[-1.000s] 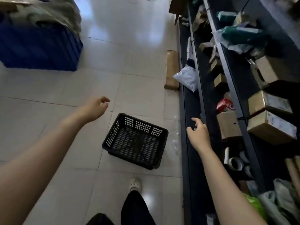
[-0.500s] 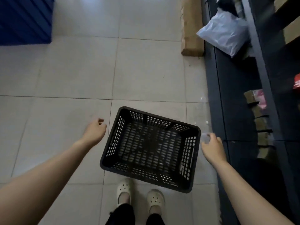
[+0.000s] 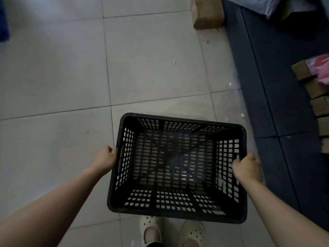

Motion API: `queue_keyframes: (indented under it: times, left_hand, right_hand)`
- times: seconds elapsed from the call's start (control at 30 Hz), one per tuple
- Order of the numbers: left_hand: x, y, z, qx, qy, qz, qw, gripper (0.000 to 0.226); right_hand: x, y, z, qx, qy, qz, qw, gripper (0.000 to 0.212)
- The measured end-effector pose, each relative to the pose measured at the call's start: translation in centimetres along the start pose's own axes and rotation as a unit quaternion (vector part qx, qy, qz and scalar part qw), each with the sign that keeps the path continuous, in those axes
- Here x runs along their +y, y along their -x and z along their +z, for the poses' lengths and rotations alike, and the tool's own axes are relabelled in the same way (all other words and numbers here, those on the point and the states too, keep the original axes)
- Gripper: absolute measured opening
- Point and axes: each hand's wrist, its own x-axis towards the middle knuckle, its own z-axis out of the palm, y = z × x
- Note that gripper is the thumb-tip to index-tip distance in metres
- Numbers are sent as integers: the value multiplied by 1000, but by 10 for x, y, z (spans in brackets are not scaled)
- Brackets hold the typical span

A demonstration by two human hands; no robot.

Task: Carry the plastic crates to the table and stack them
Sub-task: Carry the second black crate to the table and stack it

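A black perforated plastic crate (image 3: 178, 205) is right below me, open side up and empty, over the tiled floor. My left hand (image 3: 105, 160) is closed on the rim of its left short side. My right hand (image 3: 247, 168) grips the rim of its right short side. Both thumbs lie over the rim. Whether the crate rests on the floor or is lifted off it I cannot tell. No table is in view.
My feet in pale clogs (image 3: 151, 229) stand just behind the crate. A dark low shelf base (image 3: 263, 72) runs along the right, with cardboard boxes (image 3: 318, 97) and a pink packet on it. A long cardboard box (image 3: 206, 16) lies on the floor ahead.
I have leaned closer over the crate, which looks larger now. Both hands moved inward from beside it and closed on its two short sides.
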Motion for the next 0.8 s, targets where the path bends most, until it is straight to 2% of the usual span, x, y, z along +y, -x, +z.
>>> queue_keyframes:
  times: [0.13,0.3,0.47,0.63,0.8]
  left_hand:
    - [-2,-4,1,-11,4,0,1000,22]
    - [-3,-5,8,-53,103,-49,992,32]
    - [1,9,-13,-19,118,-16,993,33]
    - [36,53,-91,6,140,-6,990,43]
    - [90,144,-216,39,121,24,992,45]
  right_hand:
    - [6,0,2,-80,-31,39,996,55]
    - [17,-8,-8,-77,-74,33,994,43]
    - [10,-3,-39,-71,-97,-1,993,17]
    - [-29,28,-113,-41,-104,-39,993,16]
    - [-67,85,-249,-7,-104,-78,992,14]
